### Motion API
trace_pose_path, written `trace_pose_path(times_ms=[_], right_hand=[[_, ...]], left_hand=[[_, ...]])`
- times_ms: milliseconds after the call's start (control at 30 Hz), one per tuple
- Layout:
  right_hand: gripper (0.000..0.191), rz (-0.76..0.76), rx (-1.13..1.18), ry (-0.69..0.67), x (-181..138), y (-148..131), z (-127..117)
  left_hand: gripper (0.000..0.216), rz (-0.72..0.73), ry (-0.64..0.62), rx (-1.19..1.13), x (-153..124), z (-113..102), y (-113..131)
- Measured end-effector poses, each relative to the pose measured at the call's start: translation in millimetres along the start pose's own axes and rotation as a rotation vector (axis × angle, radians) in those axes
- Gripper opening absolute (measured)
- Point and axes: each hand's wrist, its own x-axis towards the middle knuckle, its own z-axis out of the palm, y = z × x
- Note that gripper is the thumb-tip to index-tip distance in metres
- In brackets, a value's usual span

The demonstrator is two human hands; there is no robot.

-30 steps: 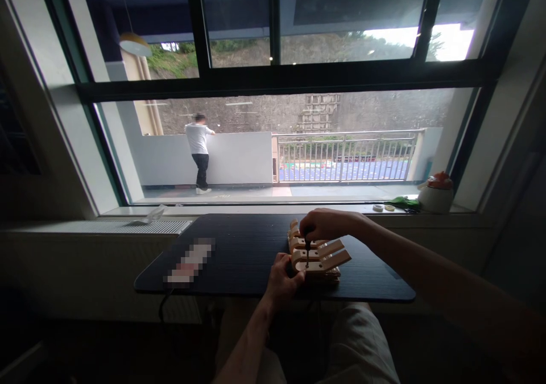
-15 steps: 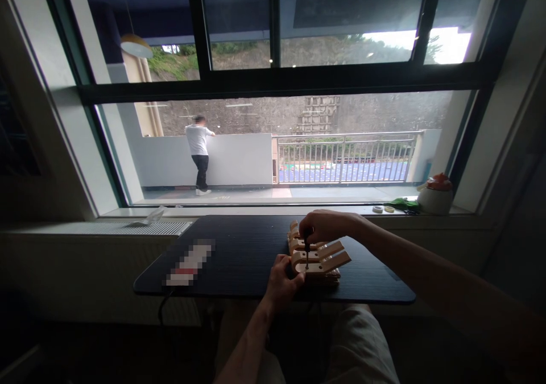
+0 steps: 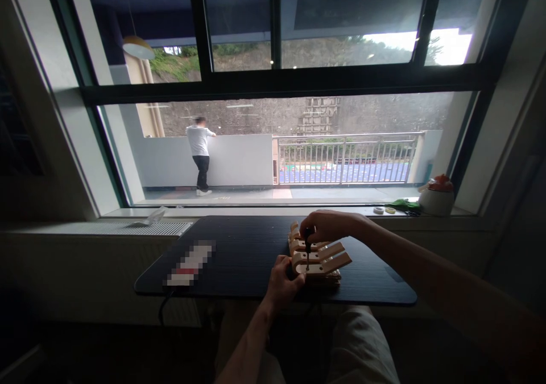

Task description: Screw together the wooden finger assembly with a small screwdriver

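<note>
Upright over a wooden piece, a dark-handled screwdriver (image 3: 307,253) is gripped from above by my right hand (image 3: 314,224), its fingers closed round the handle. The tip stands on the pale surface of the nearest wooden piece (image 3: 321,269), beside a dark round hole. Several similar pale wooden pieces with curved left ends and slanted right ends sit in a row, stacked on more wood. My left hand (image 3: 284,283) is closed on the near left end of the wooden piece, thumb at its front edge. The fingers behind it are partly hidden.
The pieces rest on a dark table (image 3: 239,259). A pixelated flat object (image 3: 190,264) with a cable lies on its left. Along the windowsill are a white pot (image 3: 437,199), tape rolls (image 3: 378,210) and a clear plastic wrapper (image 3: 156,215). Outside, a person (image 3: 198,151) leans on a wall.
The whole view has shifted very slightly. Both hands, the screwdriver and the wooden pieces keep nearly the same places relative to each other.
</note>
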Motion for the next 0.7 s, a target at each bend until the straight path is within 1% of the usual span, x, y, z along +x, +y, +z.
trace_pose_path(times_ms=[133,333,533,700], right_hand=[[0.028,0.014,0.014,0.02,1.7,1.3,3.5],[0.029,0.086,0.001,0.012,5.6,1.9,8.9],[0.029,0.042,-0.047,0.05,-1.4,-2.7,1.2],[0.027,0.074,-0.066,0.069,-1.0,2.6,10.2]], left_hand=[[0.014,-0.006,0.0,0.005,-0.1,0.1,0.1],[0.011,-0.014,0.007,0.007,0.1,0.8,0.0],[0.012,-0.028,0.004,-0.01,-0.4,0.3,1.2],[0.01,-0.027,0.009,0.008,-0.3,1.5,-0.4]])
